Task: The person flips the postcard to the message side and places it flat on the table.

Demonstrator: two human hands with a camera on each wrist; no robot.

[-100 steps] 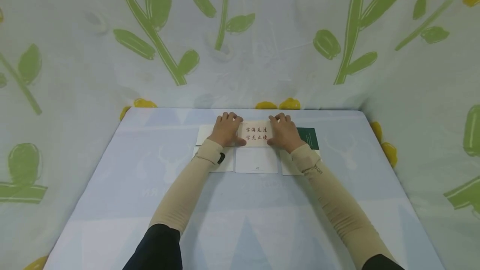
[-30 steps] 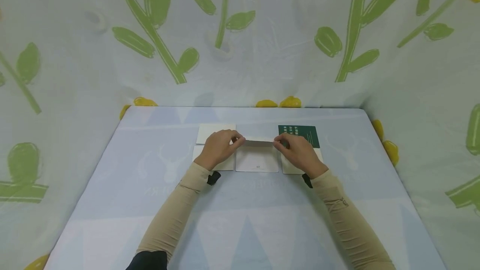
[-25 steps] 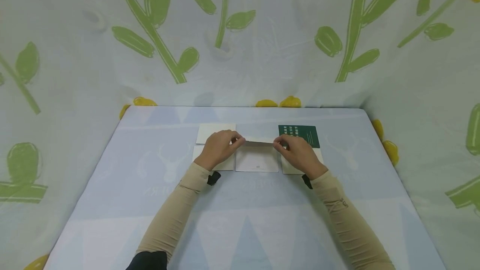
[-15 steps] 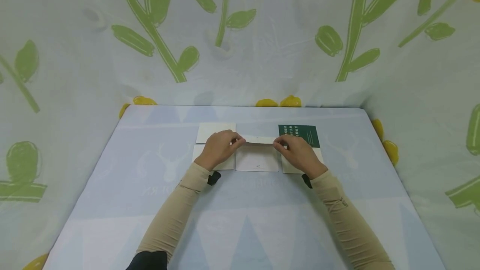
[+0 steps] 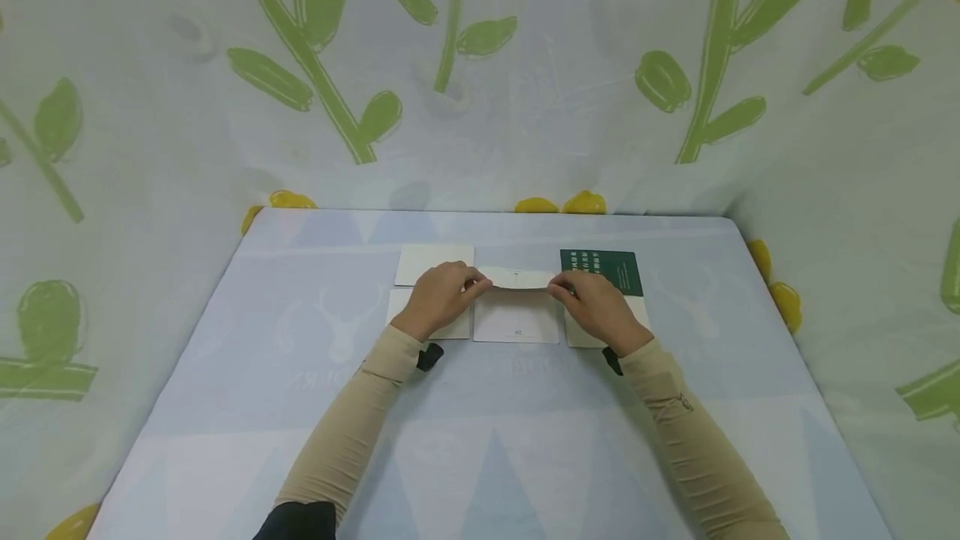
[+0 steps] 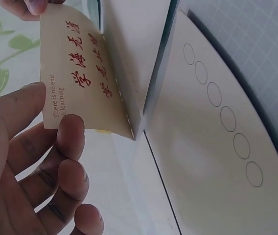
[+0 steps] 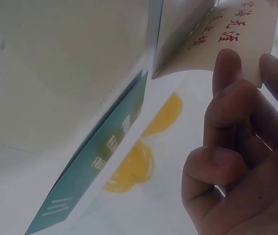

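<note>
Printed flap: centre of the frame, raised at the white panel's upper edge
Left hand: grip pinching the flap's left end
Right hand: grip pinching its right end
Latest change: pale back tipped further into view
Fold: seems partway, not yet flat

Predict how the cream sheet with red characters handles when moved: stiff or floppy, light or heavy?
The cream sheet is probably bendy: it bows in the wrist views. It's likely light: left grip and right grip pinch only its corners. It may hinge rather than lift free, as one edge looks stitched.
</note>
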